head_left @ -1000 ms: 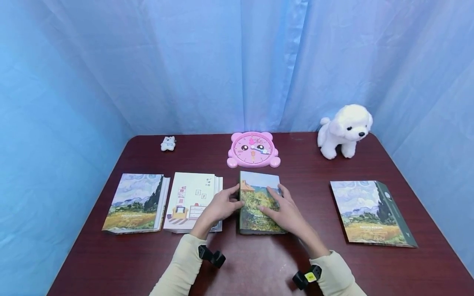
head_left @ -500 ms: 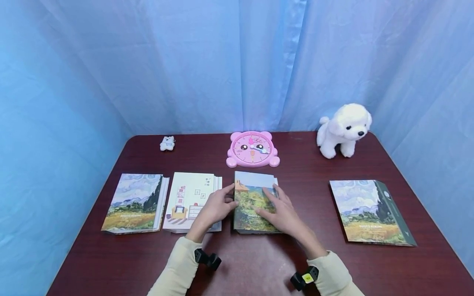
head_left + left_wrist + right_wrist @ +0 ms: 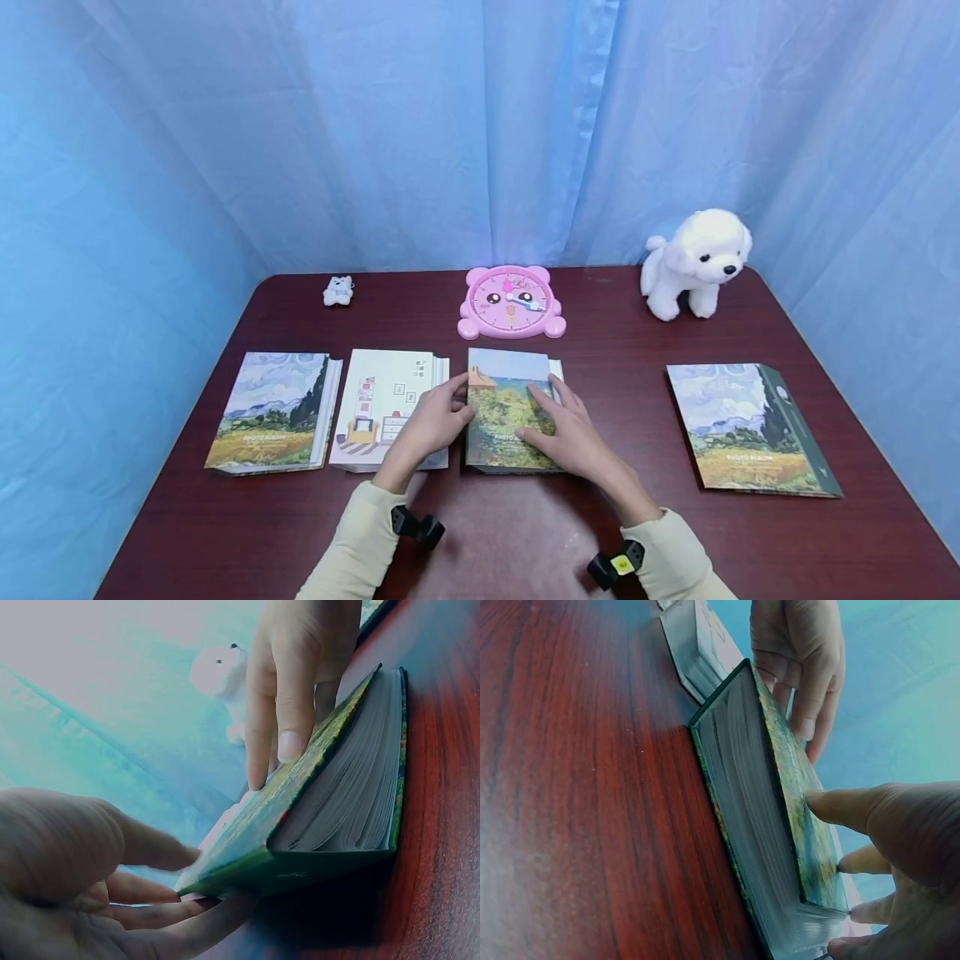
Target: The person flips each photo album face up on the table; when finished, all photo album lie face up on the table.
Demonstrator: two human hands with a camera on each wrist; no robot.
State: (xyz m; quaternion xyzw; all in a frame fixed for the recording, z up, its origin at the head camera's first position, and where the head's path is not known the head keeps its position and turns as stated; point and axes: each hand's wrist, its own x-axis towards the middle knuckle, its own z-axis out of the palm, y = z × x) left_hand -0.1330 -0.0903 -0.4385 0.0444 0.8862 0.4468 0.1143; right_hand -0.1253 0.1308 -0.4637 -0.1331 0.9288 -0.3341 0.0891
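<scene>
A thick photo album (image 3: 504,400) with a painted garden cover lies on the table between both hands. My left hand (image 3: 433,419) is at its left side, thumb by the cover's edge and fingers against the green spine (image 3: 292,874). From the right, my right hand (image 3: 573,425) rests its thumb and a finger on the cover, with other fingertips at the page edge (image 3: 817,930). Neither hand's fingers are curled round the album. Close to my left hand lies a white album (image 3: 393,396) with a furniture drawing, partly hidden by that hand.
A landscape-cover album (image 3: 270,408) lies at the far left, and a similar album (image 3: 750,429) at the right. Behind stand a pink toy clock (image 3: 512,321), a small white bear figure (image 3: 338,291) and a white plush dog (image 3: 693,262). Blue curtains (image 3: 375,125) surround the table (image 3: 517,542).
The garden-cover album has slid a little to the left along with both hands. More of its pages show at the right edge. The other albums and toys have stayed put.
</scene>
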